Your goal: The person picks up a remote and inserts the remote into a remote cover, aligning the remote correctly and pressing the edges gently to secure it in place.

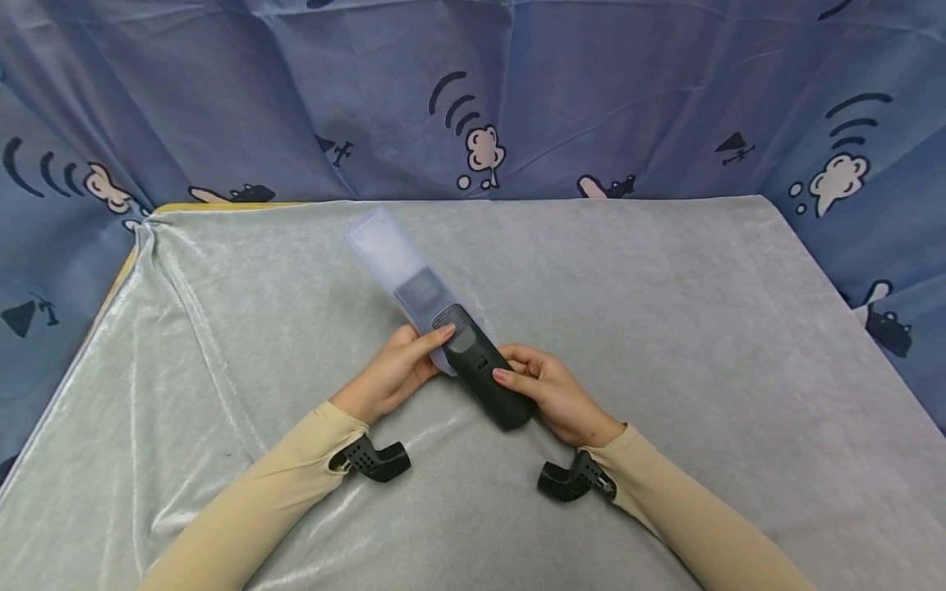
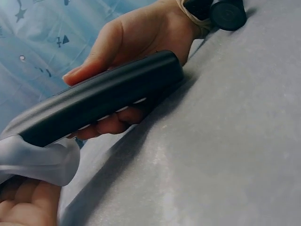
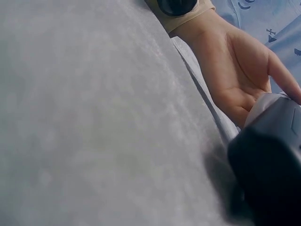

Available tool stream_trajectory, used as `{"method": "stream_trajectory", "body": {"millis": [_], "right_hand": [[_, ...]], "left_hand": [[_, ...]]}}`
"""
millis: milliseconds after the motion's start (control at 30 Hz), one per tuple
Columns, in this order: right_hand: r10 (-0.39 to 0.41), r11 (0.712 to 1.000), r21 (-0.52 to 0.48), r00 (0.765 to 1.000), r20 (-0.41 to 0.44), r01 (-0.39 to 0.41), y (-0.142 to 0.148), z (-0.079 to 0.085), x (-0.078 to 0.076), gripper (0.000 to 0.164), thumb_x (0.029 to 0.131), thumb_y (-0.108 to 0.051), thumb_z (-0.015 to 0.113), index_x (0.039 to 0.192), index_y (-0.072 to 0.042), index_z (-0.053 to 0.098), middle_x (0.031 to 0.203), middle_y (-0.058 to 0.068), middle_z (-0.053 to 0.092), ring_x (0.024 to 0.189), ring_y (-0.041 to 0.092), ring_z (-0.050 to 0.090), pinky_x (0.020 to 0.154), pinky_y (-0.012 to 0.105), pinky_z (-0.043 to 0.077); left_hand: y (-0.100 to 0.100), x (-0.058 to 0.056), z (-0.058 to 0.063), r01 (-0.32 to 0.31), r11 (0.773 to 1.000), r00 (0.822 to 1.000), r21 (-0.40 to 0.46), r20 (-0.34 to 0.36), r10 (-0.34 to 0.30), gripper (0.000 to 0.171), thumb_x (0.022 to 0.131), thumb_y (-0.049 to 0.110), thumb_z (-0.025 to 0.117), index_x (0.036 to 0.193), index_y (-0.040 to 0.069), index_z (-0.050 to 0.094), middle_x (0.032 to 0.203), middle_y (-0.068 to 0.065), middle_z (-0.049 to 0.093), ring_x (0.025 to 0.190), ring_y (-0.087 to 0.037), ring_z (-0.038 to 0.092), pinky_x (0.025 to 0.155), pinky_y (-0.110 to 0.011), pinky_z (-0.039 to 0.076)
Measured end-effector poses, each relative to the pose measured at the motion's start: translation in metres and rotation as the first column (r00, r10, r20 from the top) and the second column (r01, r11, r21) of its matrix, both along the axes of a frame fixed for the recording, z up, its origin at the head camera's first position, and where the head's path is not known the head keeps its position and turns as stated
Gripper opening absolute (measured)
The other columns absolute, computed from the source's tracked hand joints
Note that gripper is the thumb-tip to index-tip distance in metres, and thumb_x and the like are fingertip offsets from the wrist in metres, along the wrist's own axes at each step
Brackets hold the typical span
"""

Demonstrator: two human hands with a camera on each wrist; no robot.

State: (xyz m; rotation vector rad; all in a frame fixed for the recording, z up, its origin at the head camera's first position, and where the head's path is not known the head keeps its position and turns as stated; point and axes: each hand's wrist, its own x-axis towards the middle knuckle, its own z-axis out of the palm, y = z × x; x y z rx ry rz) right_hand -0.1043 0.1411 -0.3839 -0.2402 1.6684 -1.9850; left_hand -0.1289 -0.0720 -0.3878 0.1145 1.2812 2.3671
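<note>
A black remote control [image 1: 493, 387] is held slanted over the cloth, its back with the battery cover facing up. A translucent sleeve [image 1: 384, 246] covers its far end, and a dark part shows through the film. My left hand [image 1: 392, 373] grips the sleeve and remote together, thumb lying on the remote's back. The right hand [image 1: 562, 398] pinches the bare near half, thumb on top and fingers beneath. In the left wrist view, the sleeve's pale edge [image 2: 56, 162] wraps the remote [image 2: 108, 94] next to the left fingers. The remote's near end [image 3: 268, 174] looms dark in the right wrist view.
A pale grey velvety cloth [image 1: 702, 345] covers the table, with creases [image 1: 199, 328] along its left side. Blue patterned curtain [image 1: 591, 98] hangs behind and at both sides. Black wrist mounts [image 1: 377, 460] stick out below both cuffs.
</note>
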Motion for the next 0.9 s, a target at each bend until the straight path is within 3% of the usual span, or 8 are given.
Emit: {"method": "stream_trajectory", "body": {"millis": [167, 267, 900], "right_hand": [[0.001, 1.0, -0.003, 1.0, -0.002, -0.001, 0.0002, -0.0011, -0.0003, 0.028, 0.094, -0.006, 0.057, 0.118, 0.006, 0.052, 0.096, 0.005, 0.067, 0.079, 0.013, 0.064, 0.068, 0.024, 0.053], [0.002, 1.0, -0.004, 1.0, -0.005, -0.002, 0.0001, -0.0017, -0.0004, 0.027, 0.093, -0.006, 0.057, 0.118, 0.006, 0.052, 0.096, 0.005, 0.067, 0.079, 0.013, 0.063, 0.067, 0.024, 0.053], [-0.002, 1.0, -0.013, 1.0, -0.005, 0.002, 0.001, -0.0033, 0.0006, 0.024, 0.094, -0.005, 0.056, 0.115, 0.005, 0.053, 0.095, 0.005, 0.068, 0.079, 0.013, 0.064, 0.068, 0.025, 0.054]], "left_hand": [[0.0005, -0.0009, 0.0025, -0.158, 0.981, 0.987, 0.116, -0.005, 0.16, 0.026, 0.1, 0.005, 0.039, 0.125, -0.003, 0.04, 0.107, -0.001, 0.065, 0.1, -0.012, 0.06, 0.088, -0.026, 0.048], [0.0001, -0.0015, 0.0039, -0.199, 0.966, 0.979, 0.166, 0.002, 0.202, 0.025, 0.102, 0.006, 0.036, 0.125, -0.004, 0.04, 0.11, -0.002, 0.066, 0.102, -0.013, 0.061, 0.089, -0.026, 0.049], [-0.0006, -0.0009, 0.0043, -0.126, 0.971, 0.992, 0.205, 0.015, 0.126, 0.026, 0.102, 0.008, 0.037, 0.126, -0.003, 0.038, 0.113, -0.004, 0.063, 0.107, -0.014, 0.058, 0.094, -0.026, 0.045]]}}
